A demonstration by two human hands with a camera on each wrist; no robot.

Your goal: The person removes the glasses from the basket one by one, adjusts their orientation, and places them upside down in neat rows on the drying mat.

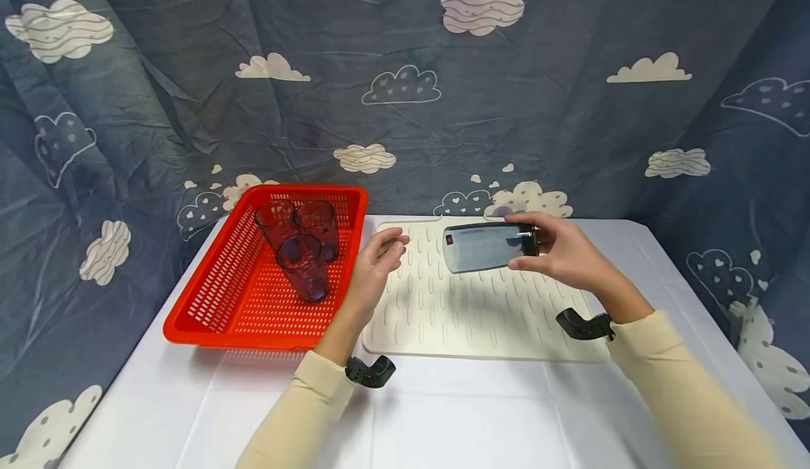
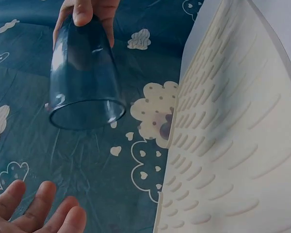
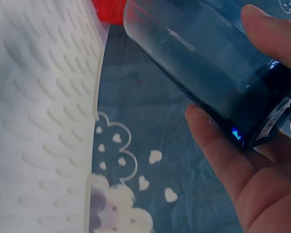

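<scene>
I have right hand (image 1: pixel 563 252) gripping blue glass (image 1: pixel 481 247) near base, mouth toward nine o'clock; left hand (image 1: pixel 372 271) empty, fingers relaxed. I'd keep grip firm, clear of mat (image 1: pixel 418 325).

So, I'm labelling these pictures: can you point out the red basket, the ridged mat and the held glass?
Red basket (image 1: pixel 266 304), head view: bare floor.
Ridged mat (image 1: pixel 436 314), head view: bare surface.
Held glass (image 1: pixel 481 248), head view: side wall.
</scene>
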